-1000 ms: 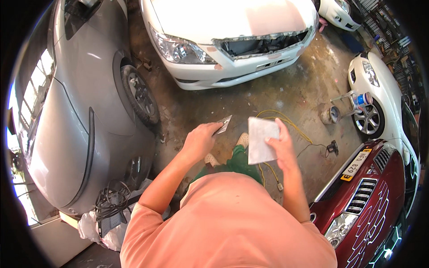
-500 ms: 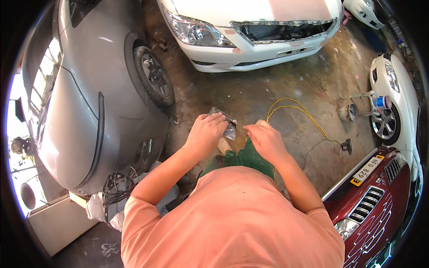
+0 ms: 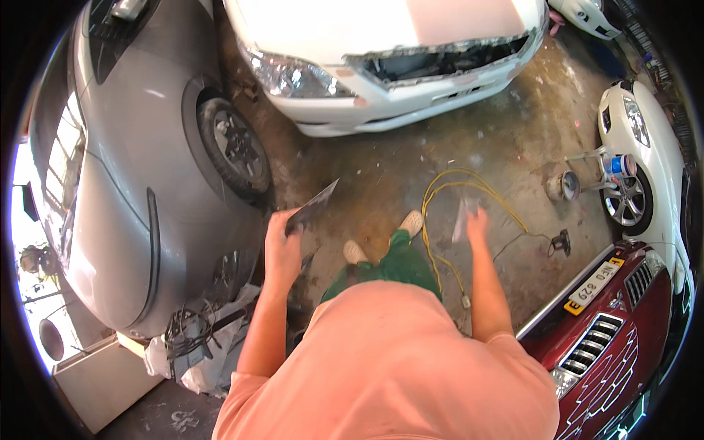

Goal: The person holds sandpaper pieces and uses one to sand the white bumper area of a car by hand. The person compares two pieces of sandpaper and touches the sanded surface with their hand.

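Note:
My left hand is closed around a thin, dark, shiny flat piece, held out at the left of my legs. On the right, my right hand grips a pale flat sheet, blurred by motion. My two hands are well apart, with my feet in light perforated clogs on the concrete floor between and below them. Both items are raised in front of me.
A grey car stands close on the left, a white car with patchy paint ahead. A dark red car, another white car and cans are right. A yellow cable loops beside my feet; black cords lie left.
My hands came together half a second ago and have since parted. The left has moved left with the dark piece; the right has moved outward to the right with the pale sheet.

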Tool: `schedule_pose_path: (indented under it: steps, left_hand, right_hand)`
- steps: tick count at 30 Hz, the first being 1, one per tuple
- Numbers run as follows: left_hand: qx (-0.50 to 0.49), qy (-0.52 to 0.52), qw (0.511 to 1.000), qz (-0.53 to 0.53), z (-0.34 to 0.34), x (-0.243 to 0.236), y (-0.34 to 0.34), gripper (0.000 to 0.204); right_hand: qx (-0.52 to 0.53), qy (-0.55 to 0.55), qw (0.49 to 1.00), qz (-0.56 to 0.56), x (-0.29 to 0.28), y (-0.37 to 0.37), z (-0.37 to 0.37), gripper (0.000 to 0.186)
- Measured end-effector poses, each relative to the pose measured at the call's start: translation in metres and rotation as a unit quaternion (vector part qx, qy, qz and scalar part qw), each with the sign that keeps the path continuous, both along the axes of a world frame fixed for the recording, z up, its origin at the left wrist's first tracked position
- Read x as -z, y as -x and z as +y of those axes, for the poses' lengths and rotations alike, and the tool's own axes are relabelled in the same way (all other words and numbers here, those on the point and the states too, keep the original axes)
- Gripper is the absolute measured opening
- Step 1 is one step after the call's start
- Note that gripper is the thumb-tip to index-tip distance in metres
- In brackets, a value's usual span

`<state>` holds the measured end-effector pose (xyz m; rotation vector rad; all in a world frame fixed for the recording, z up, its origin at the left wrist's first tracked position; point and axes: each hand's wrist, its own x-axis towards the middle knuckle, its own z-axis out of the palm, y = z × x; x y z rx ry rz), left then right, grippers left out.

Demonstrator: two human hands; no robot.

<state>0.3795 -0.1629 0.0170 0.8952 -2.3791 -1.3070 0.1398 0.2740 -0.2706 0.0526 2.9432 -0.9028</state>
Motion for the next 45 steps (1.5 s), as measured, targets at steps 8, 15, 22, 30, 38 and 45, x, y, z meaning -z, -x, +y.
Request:
schedule_pose_path:
  steps: [8,15,22,30,38,45]
  left_hand:
    - [-0.128,-0.412,0.902,-0.002,0.077,0.040,0.081,0.050]
    - [0.057,-0.491,0.869,0.023,0.146,0.014,0.194,0.048]
    - [0.333,-0.386,0.851,0.126,0.146,-0.136,0.231,0.029]
    - [0.640,-0.146,0.741,0.143,0.154,-0.300,0.266,0.021]
    - [0.648,-0.023,0.734,0.202,0.177,-0.310,0.284,0.020]
    - [0.655,0.226,0.714,0.099,0.273,-0.283,0.310,0.021]
  right_hand:
    - [0.073,0.588,0.700,-0.399,-0.141,0.006,-0.039,0.027]
    - [-0.050,0.667,0.604,-0.433,-0.228,0.050,-0.080,0.033]
    - [-0.003,0.634,0.720,-0.283,-0.222,0.090,-0.021,0.027]
    - [0.053,0.591,0.783,-0.185,-0.204,0.104,0.029,0.025]
    - [0.062,0.603,0.762,-0.226,-0.193,0.117,0.026,0.033]
    - [0.082,0.627,0.747,-0.207,-0.205,0.127,0.005,0.035]
